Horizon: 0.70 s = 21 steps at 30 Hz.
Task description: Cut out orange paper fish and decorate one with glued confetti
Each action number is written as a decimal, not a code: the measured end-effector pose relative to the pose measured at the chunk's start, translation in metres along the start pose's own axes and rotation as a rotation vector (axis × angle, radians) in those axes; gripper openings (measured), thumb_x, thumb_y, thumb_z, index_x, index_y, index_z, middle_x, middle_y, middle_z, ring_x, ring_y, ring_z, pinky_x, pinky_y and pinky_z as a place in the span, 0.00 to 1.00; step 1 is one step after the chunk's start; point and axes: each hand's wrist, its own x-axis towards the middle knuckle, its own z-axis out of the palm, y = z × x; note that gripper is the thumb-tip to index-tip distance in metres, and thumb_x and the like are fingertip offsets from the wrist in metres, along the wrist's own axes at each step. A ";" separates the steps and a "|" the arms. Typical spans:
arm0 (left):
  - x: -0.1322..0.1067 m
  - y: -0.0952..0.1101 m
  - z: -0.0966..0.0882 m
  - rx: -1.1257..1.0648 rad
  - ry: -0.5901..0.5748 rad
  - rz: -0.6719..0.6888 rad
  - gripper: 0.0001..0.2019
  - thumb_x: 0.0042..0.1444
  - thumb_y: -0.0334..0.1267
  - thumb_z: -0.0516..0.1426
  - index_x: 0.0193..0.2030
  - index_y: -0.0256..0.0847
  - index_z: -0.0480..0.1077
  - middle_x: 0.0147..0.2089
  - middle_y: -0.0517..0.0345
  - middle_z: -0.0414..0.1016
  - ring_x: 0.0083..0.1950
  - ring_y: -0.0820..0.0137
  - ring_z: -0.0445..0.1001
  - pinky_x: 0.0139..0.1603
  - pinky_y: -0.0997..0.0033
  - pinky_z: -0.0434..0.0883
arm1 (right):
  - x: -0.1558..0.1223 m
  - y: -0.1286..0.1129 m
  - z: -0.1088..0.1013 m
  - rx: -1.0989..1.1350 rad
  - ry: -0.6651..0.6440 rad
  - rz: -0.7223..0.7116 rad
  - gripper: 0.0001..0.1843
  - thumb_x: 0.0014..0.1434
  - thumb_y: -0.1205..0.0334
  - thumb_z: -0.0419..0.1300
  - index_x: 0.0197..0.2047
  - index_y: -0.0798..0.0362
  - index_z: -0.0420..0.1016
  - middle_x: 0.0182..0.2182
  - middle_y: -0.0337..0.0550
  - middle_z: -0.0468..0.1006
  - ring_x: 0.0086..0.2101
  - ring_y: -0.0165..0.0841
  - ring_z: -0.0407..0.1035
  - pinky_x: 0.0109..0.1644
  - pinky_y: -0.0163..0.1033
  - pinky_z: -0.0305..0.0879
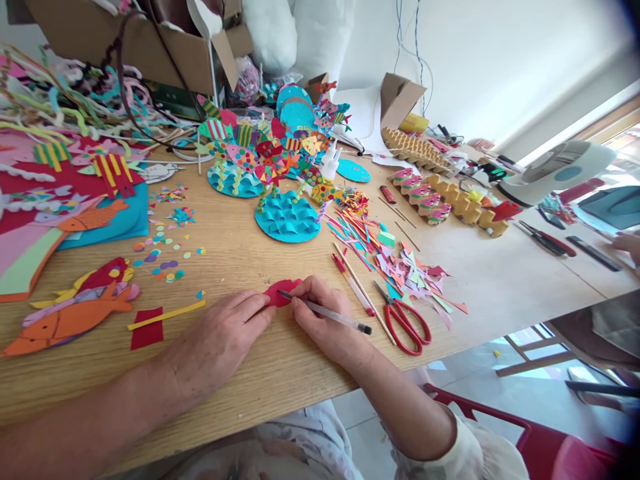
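Both hands are down on the near edge of the tabletop (300, 363), meeting over a small red paper shape (280, 292). The left hand (227, 333) lies flat and unclenched, its fingertips pressing the left side of the shape against the wood. The right hand (320, 317) is closed round a clear pen (333, 315), held in a writing grip with the tip resting on the red paper and the capped end pointing off to the right.

Just to the right of the pen lies a pair of red-handled scissors (407, 321), blades shut, with thin wooden sticks (363, 290) beside them and a loose heap of coloured paper scraps (405, 263) behind. To the left of the left hand sit a dark red rectangle (147, 328) and a yellow strip (167, 315) touching it, and further left an orange paper fish (70, 320). Small punched paper dots (163, 257) are scattered beyond these.

Behind the hands stands a blue wavy disc (287, 217), and past it a crowd of bright paper fish (270, 150) raised on stems. A cardboard box (125, 40) fills the far left corner. At the far right edge, another person's hand (630, 243) just shows, well apart from all this.
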 end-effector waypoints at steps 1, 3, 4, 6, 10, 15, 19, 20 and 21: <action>0.000 0.000 0.000 0.003 0.000 -0.001 0.18 0.55 0.21 0.44 0.48 0.32 0.69 0.46 0.47 0.73 0.48 0.62 0.70 0.49 0.59 0.72 | 0.000 0.000 0.000 -0.001 -0.001 0.001 0.03 0.51 0.68 0.51 0.29 0.51 0.64 0.20 0.33 0.66 0.19 0.25 0.58 0.23 0.31 0.54; 0.000 0.000 -0.001 0.006 -0.003 -0.003 0.18 0.55 0.21 0.45 0.47 0.32 0.70 0.46 0.47 0.73 0.48 0.62 0.70 0.49 0.60 0.72 | 0.000 0.001 0.001 -0.010 -0.001 0.003 0.03 0.52 0.68 0.51 0.29 0.51 0.64 0.20 0.33 0.66 0.19 0.25 0.58 0.23 0.31 0.54; 0.000 0.000 -0.001 0.005 -0.003 -0.003 0.18 0.55 0.22 0.45 0.47 0.32 0.70 0.45 0.47 0.73 0.47 0.62 0.71 0.49 0.60 0.72 | 0.000 0.001 0.001 -0.017 0.000 0.003 0.03 0.52 0.68 0.51 0.29 0.52 0.64 0.20 0.33 0.66 0.19 0.25 0.59 0.23 0.31 0.54; 0.001 0.000 0.000 -0.004 -0.003 -0.005 0.18 0.55 0.22 0.45 0.47 0.32 0.70 0.46 0.48 0.73 0.47 0.63 0.70 0.49 0.60 0.72 | 0.000 0.000 0.000 -0.035 -0.002 0.003 0.03 0.51 0.67 0.51 0.29 0.52 0.64 0.20 0.33 0.66 0.19 0.26 0.59 0.23 0.32 0.54; -0.001 -0.001 0.003 -0.018 0.010 -0.025 0.19 0.55 0.21 0.44 0.49 0.35 0.69 0.47 0.50 0.73 0.49 0.64 0.70 0.50 0.61 0.72 | 0.001 -0.001 0.000 -0.057 0.001 0.021 0.03 0.52 0.67 0.51 0.29 0.51 0.65 0.20 0.34 0.66 0.20 0.26 0.59 0.23 0.32 0.54; -0.002 -0.001 0.004 -0.005 -0.002 -0.019 0.19 0.56 0.22 0.44 0.48 0.34 0.69 0.46 0.50 0.73 0.48 0.64 0.70 0.50 0.61 0.72 | 0.000 0.002 0.000 -0.064 0.011 0.016 0.03 0.51 0.68 0.51 0.29 0.51 0.65 0.20 0.33 0.66 0.20 0.26 0.59 0.23 0.31 0.54; 0.000 -0.001 0.002 -0.015 -0.004 -0.021 0.19 0.56 0.22 0.44 0.47 0.34 0.70 0.46 0.49 0.73 0.48 0.64 0.70 0.49 0.61 0.72 | 0.000 0.003 -0.001 -0.062 0.008 0.000 0.04 0.50 0.69 0.52 0.28 0.52 0.64 0.20 0.33 0.65 0.20 0.26 0.58 0.23 0.31 0.54; 0.001 -0.001 0.001 -0.018 -0.004 -0.024 0.19 0.56 0.22 0.43 0.47 0.34 0.70 0.45 0.49 0.74 0.48 0.65 0.70 0.49 0.61 0.72 | 0.000 0.003 -0.001 -0.056 0.008 0.003 0.04 0.50 0.69 0.52 0.28 0.51 0.65 0.20 0.33 0.65 0.20 0.26 0.58 0.23 0.31 0.54; 0.001 -0.001 0.001 -0.024 -0.006 -0.026 0.19 0.56 0.23 0.43 0.48 0.34 0.70 0.45 0.49 0.74 0.48 0.65 0.70 0.49 0.61 0.72 | 0.000 0.004 -0.002 -0.044 0.007 0.006 0.04 0.51 0.69 0.52 0.28 0.51 0.65 0.20 0.33 0.66 0.20 0.26 0.58 0.23 0.31 0.54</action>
